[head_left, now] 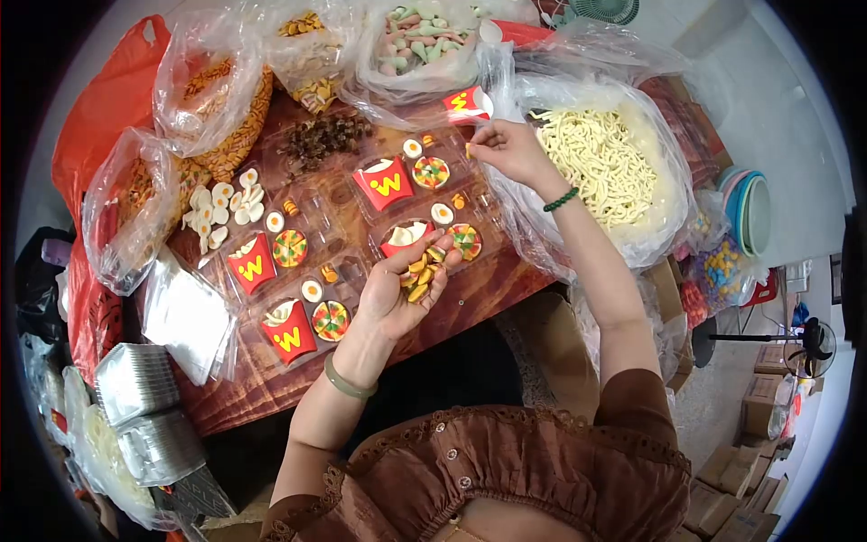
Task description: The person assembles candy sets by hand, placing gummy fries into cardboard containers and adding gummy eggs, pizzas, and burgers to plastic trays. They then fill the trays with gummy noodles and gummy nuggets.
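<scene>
My left hand, palm up and cupped, holds several small yellow-and-brown toy food pieces. It hovers over the near edge of the clear plastic trays, partly covering a red fry box. My right hand pinches one small yellow-orange piece at the right side of the far tray. In that tray lie a red fry box with a yellow W, an egg half and a toy pizza. Similar sets, including another pizza, fill the trays to the left.
A bag of cream noodle-like strips stands at right. Along the back are bags of pastel pieces and orange pieces. Brown pieces and loose egg halves lie on the table. Stacked clear trays stand at left.
</scene>
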`<state>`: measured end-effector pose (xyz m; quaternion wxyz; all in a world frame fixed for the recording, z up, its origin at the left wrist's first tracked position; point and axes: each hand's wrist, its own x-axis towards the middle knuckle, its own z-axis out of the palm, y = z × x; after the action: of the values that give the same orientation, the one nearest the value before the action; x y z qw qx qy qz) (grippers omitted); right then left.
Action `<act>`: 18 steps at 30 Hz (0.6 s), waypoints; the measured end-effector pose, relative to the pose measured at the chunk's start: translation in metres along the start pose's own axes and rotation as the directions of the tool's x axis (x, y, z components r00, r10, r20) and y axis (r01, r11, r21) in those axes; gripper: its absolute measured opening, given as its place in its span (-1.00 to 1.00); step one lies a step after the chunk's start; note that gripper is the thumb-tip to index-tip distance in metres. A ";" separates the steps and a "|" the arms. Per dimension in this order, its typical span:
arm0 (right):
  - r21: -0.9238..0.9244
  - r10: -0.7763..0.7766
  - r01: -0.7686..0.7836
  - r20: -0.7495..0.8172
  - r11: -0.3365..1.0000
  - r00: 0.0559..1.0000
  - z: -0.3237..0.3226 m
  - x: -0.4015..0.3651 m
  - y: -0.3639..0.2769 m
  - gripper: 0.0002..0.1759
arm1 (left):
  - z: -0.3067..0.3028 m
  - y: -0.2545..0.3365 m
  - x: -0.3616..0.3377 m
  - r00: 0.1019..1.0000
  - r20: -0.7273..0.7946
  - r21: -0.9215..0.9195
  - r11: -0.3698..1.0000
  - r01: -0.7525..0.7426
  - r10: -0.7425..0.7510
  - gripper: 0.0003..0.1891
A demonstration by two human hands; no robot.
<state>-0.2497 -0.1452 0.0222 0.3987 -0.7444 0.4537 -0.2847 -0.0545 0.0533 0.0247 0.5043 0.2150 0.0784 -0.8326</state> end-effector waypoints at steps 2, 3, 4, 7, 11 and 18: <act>-0.016 -0.016 0.016 0.010 1.000 1.000 0.015 0.014 0.001 -0.82 | 0.001 0.000 0.002 0.999 -0.032 0.017 0.999 -0.028 0.028 -0.67; -0.093 -0.051 0.051 -0.001 0.994 0.999 0.023 0.019 -0.001 -0.81 | 0.000 0.001 0.003 0.996 -0.061 0.037 0.998 -0.058 0.061 -0.67; -0.167 -0.088 0.085 -0.009 0.982 0.996 0.029 0.025 -0.002 -0.80 | -0.001 0.001 0.003 0.996 -0.066 0.035 0.998 -0.058 0.060 -0.67; -0.337 -0.226 0.216 0.009 0.917 0.974 0.043 0.045 0.016 -0.83 | -0.008 0.006 0.004 0.997 0.004 0.074 0.994 -0.080 0.080 -0.66; -0.570 -0.255 0.231 0.039 0.789 0.966 0.059 0.043 0.028 -0.86 | -0.012 0.010 0.007 0.993 0.057 0.190 0.975 -0.116 0.107 -0.65; -0.120 -0.287 0.289 0.036 0.950 0.957 0.041 -0.005 -0.032 -0.80 | -0.004 0.011 0.006 0.991 0.084 0.138 0.984 -0.111 0.100 -0.64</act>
<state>-0.2049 -0.1177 0.0279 0.3100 -0.8285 0.3535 -0.3042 -0.0454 0.0449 0.0193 0.5337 0.2222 -0.0118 -0.8159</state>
